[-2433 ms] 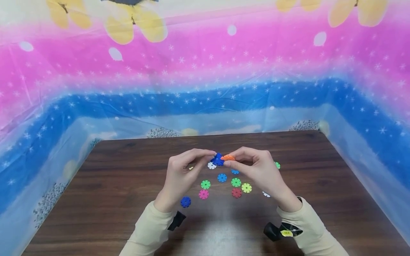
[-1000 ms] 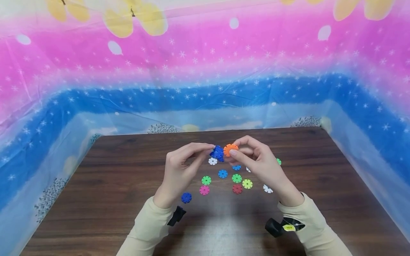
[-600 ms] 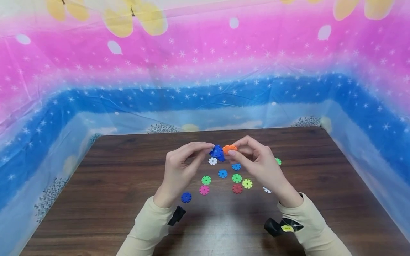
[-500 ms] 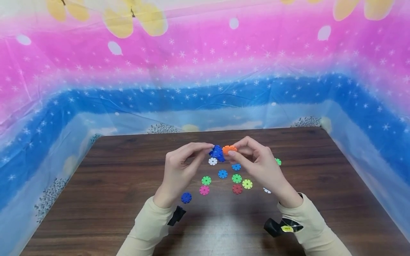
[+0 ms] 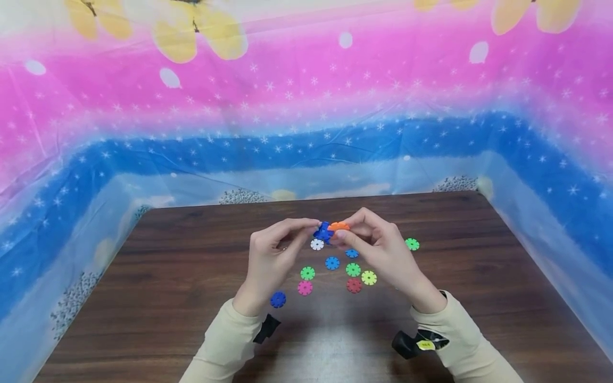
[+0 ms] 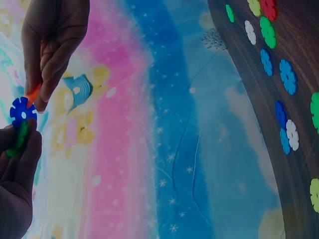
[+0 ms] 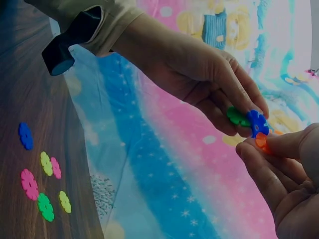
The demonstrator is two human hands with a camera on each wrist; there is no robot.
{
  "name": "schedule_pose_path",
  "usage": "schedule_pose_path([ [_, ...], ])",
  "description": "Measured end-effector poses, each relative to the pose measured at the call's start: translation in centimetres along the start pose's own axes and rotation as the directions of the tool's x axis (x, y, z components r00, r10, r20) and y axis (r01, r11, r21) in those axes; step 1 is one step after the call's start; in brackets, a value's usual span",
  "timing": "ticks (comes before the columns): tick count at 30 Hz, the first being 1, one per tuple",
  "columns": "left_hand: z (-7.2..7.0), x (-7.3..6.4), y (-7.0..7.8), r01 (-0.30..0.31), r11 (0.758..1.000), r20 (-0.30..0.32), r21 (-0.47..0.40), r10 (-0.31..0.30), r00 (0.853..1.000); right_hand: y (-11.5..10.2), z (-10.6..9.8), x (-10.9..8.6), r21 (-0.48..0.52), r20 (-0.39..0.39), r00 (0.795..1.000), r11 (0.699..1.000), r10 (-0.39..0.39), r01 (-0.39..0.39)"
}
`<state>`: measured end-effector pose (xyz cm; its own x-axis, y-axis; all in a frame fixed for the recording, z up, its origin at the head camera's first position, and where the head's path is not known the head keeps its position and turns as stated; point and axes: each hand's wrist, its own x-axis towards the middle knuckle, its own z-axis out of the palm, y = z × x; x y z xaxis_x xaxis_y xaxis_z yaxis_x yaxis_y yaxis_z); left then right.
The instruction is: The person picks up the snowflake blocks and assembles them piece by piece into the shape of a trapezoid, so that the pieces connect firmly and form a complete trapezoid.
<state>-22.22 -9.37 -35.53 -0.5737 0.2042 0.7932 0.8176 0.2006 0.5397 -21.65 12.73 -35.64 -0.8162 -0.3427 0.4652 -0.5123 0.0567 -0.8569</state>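
My left hand pinches a joined pair of notched interlocking discs above the table. One is a blue disc; the other, a green disc, is partly covered by the fingers. From the right, my right hand pinches an orange interlocking disc between thumb and fingers. Its edge meets the blue disc's rim, seen tilted in the head view. Both wrist views show the orange disc right at the blue one's notched edge, with the fingertips of the two hands close together.
Several loose discs lie flat on the dark wooden table below the hands, among them a pink disc, a red disc and a yellow disc. A green disc lies farther right. A patterned cloth surrounds the table's back and sides.
The orange disc, earlier facing the head camera beside the blue disc, has been tilted flatter and brought left onto the blue disc's edge. The right hand has moved slightly left; the left keeps its hold.
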Motion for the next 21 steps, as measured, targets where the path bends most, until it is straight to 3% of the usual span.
schedule_pose_path([
  [9,-0.3,0.2,-0.1,0.037,0.999,0.022,-0.006,-0.037,0.999,0.1,-0.8,0.4,0.013,0.041,0.999,0.999,0.033,-0.034],
  [16,-1.4,0.4,-0.4,0.121,0.993,-0.055,0.010,-0.121,0.991,0.3,-2.3,0.7,-0.004,0.030,0.993,0.993,0.118,-0.118],
  [19,-1.7,0.5,-0.5,0.164,0.986,-0.063,-0.011,-0.164,0.984,0.9,-3.7,1.0,-0.123,-0.011,0.988,0.981,0.153,-0.153],
  [21,-1.8,0.6,-0.5,0.196,0.980,-0.067,-0.030,-0.197,0.978,1.8,-5.1,1.2,-0.286,-0.062,0.981,0.939,0.183,-0.193],
])
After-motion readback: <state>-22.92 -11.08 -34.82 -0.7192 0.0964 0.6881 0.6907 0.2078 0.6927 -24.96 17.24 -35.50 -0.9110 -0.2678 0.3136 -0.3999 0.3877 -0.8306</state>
